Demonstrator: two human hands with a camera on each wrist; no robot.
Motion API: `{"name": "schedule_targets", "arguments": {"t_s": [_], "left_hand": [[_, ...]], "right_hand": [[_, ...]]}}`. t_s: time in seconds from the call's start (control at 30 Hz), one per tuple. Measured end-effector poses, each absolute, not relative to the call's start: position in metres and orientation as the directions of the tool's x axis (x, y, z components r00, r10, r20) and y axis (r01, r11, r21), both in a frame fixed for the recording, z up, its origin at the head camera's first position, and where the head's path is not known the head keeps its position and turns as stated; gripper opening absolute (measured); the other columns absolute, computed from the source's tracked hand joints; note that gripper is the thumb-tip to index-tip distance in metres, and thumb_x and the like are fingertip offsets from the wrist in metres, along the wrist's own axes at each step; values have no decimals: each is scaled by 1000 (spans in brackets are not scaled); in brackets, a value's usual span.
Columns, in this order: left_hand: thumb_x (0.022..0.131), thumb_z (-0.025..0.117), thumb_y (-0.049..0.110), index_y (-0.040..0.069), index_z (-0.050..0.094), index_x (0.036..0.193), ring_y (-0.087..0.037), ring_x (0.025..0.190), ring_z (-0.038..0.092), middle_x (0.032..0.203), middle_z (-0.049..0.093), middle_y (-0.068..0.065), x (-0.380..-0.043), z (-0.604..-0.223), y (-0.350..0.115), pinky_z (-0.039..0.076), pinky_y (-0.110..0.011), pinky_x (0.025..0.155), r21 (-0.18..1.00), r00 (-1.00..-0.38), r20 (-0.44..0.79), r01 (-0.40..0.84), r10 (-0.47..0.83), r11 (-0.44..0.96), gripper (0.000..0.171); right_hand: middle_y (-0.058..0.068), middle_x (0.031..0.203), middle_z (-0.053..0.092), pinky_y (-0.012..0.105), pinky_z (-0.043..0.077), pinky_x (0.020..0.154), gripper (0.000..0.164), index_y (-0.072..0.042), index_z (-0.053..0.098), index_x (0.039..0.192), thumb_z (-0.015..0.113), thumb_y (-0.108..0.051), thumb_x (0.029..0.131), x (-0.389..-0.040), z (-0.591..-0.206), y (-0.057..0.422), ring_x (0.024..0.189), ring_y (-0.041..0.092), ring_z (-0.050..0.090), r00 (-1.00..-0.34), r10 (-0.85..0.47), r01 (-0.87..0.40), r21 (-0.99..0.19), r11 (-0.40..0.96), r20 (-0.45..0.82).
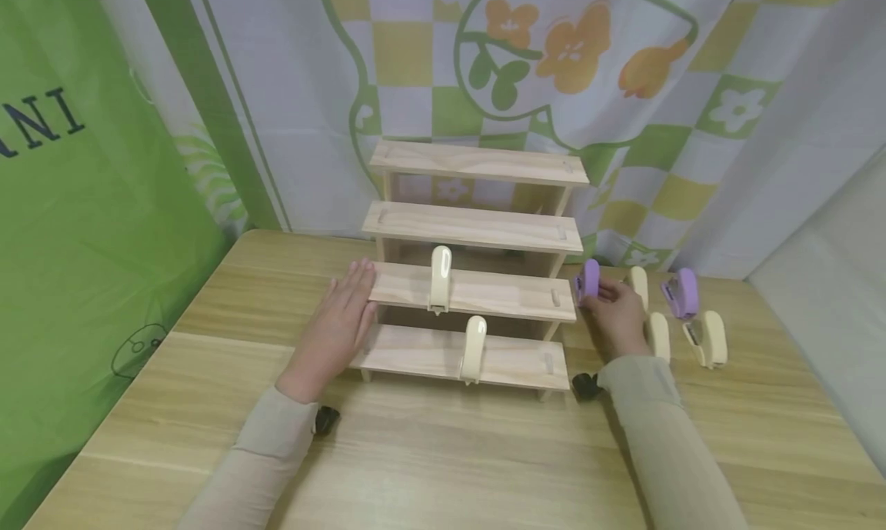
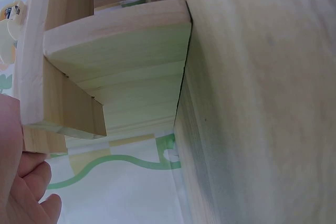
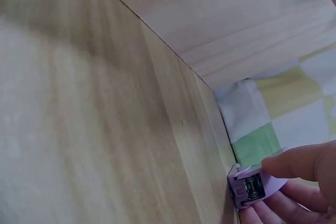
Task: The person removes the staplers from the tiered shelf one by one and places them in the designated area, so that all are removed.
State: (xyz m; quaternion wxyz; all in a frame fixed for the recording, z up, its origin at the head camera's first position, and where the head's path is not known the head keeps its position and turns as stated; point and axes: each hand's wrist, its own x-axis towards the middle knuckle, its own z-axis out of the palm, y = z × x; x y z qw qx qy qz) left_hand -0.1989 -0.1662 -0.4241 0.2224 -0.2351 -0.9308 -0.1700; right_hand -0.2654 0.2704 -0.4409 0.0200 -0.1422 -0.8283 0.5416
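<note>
A wooden tiered display rack [image 1: 477, 226] stands on the table, stepping up away from me. My left hand [image 1: 332, 326] rests on the left end of its second step from the bottom, fingers pointing away. In the right wrist view, my right hand [image 3: 299, 182] pinches a purple stapler [image 3: 249, 188] between thumb and fingers, low by the table surface. The head view shows that stapler just beyond the rack's right end. One cream stapler [image 1: 441, 276] sits upright on the second step, and another cream stapler [image 1: 474, 349] on the bottom step.
Right of my right hand are a second purple stapler [image 1: 684, 293] and several cream ones, including a cream stapler [image 1: 709, 339] farthest right. A patterned curtain [image 1: 408, 68] hangs behind the rack, and green cloth [image 1: 90, 207] hangs at the left. The wooden table [image 1: 443, 468] extends in front.
</note>
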Motion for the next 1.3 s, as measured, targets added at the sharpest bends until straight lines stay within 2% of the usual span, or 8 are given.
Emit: {"name": "schedule_targets", "arguments": {"t_s": [0.27, 0.53, 0.63, 0.8, 0.9, 1.07, 1.3], "left_hand": [[107, 48, 17, -6, 30, 155, -39, 149, 29, 160, 30, -24, -198, -423, -166, 26, -59, 121, 212, -785, 502, 519, 363, 828, 56], [107, 48, 17, -7, 31, 155, -39, 148, 31, 159, 32, -25, -199, -423, -165, 28, -60, 120, 202, -778, 509, 524, 369, 827, 56], [107, 47, 18, -6, 29, 155, -38, 150, 28, 161, 30, -24, -199, -423, -165, 27, -59, 121, 205, -787, 495, 517, 368, 831, 56], [108, 46, 19, -6, 28, 156, -37, 151, 26, 161, 28, -23, -200, -425, -166, 25, -59, 122, 214, -801, 478, 503, 359, 837, 57], [108, 47, 19, -6, 27, 156, -37, 151, 26, 161, 28, -23, -199, -426, -166, 24, -59, 122, 220, -801, 480, 504, 357, 835, 58], [108, 48, 19, -6, 28, 156, -37, 151, 26, 161, 29, -23, -199, -426, -166, 25, -59, 121, 222, -795, 489, 510, 358, 831, 58], [108, 48, 18, -6, 29, 155, -37, 150, 26, 161, 29, -23, -199, -425, -166, 25, -60, 121, 227, -800, 484, 507, 356, 831, 57]], "right_hand": [[26, 146, 52, 42, 45, 113, 56, 5, 43, 148, 60, -1, 96, -261, -436, 268, 133, 37, 52, -959, 276, 175, -907, 384, -69], [23, 136, 60, 40, 51, 107, 43, 3, 54, 140, 57, -2, 97, -241, -416, 259, 126, 34, 57, -948, 297, 39, -883, 468, 116], [20, 129, 64, 36, 53, 104, 37, 3, 60, 133, 58, -2, 97, -233, -408, 252, 118, 27, 61, -928, 323, -10, -878, 479, 187], [16, 118, 67, 23, 54, 99, 30, 5, 64, 124, 58, 1, 95, -218, -391, 236, 103, 8, 61, -898, 331, -126, -891, 437, 290], [12, 110, 68, 15, 54, 92, 27, 7, 66, 118, 58, 6, 93, -207, -381, 225, 98, 2, 62, -868, 306, -243, -873, 422, 390], [12, 107, 68, 13, 54, 88, 23, 12, 65, 113, 59, 13, 91, -188, -365, 205, 98, 5, 63, -821, 198, -434, -810, 395, 536], [21, 104, 68, 14, 55, 87, 23, 13, 65, 111, 63, 15, 88, -173, -355, 173, 98, 10, 63, -805, 57, -543, -771, 333, 591]]}}
